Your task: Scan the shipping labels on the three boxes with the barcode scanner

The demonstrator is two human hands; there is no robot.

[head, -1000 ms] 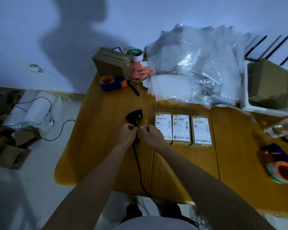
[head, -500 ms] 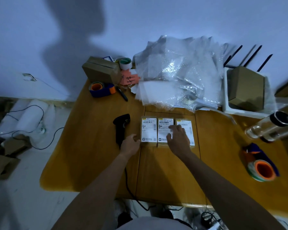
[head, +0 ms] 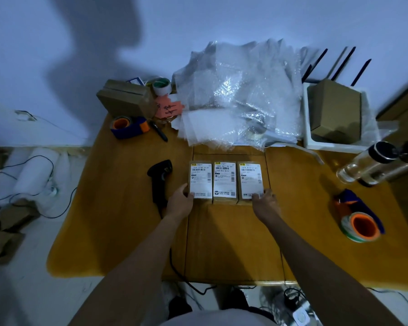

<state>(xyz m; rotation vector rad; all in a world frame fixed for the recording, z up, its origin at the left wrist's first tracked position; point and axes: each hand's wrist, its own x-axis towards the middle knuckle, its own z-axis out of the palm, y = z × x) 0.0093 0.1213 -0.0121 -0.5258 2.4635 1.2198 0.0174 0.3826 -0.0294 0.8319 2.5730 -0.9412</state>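
Three small brown boxes lie side by side mid-table, each with a white shipping label on top: the left box (head: 201, 178), the middle box (head: 224, 180) and the right box (head: 250, 178). My left hand (head: 180, 201) touches the near left corner of the left box. My right hand (head: 265, 202) touches the near right corner of the right box. Neither hand grips anything. The black barcode scanner (head: 160, 181) lies on the table just left of the boxes, its cable running off the near edge.
The wooden table (head: 118, 220) carries a bubble-wrap heap (head: 240, 97) behind the boxes, a brown carton (head: 127, 100), a tape dispenser (head: 127, 127), a pen (head: 159, 131), a white tray with a carton (head: 335, 109), clear bottles (head: 372, 165) and tape rolls (head: 360, 225) at right.
My left hand let go of the scanner, which now lies on the table. Both hands moved to the outer near corners of the box row. The camera view shifted.
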